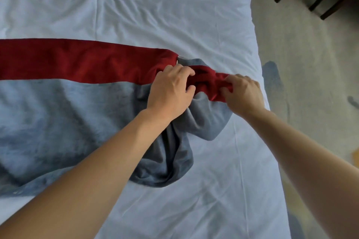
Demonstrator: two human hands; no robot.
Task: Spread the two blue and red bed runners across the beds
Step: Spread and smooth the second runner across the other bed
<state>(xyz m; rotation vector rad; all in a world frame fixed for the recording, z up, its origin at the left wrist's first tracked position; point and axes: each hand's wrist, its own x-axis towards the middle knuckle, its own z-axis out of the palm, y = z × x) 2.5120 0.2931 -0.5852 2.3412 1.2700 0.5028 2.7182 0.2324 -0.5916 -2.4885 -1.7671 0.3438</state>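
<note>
The bed runner (64, 91) lies across the white bed (155, 9), its red band on the far side and its blue band nearer the person. From the left edge of the view to about the middle it lies flat; the right-hand end is bunched into folds that stop short of the bed's right edge, with a loose blue flap drooping toward the person.

Both hands are on that bunched end, just beside each other. The left hand (171, 88) has its fingers curled into the red cloth where flat meets crumpled. The right hand (242, 93) pinches the red folds nearer the mattress edge (its fingertips are buried in the fabric, so how deep the hold goes is hard to tell).

This looks like the unfolding step on 1 of the 2 runners: the end must still be opened out and drawn to the right edge. The next move probably calls for the right hand to pull toward the carpeted floor (310, 64) while the left pins the flat part, then for smoothing the blue flap. The second runner is not in view.
</note>
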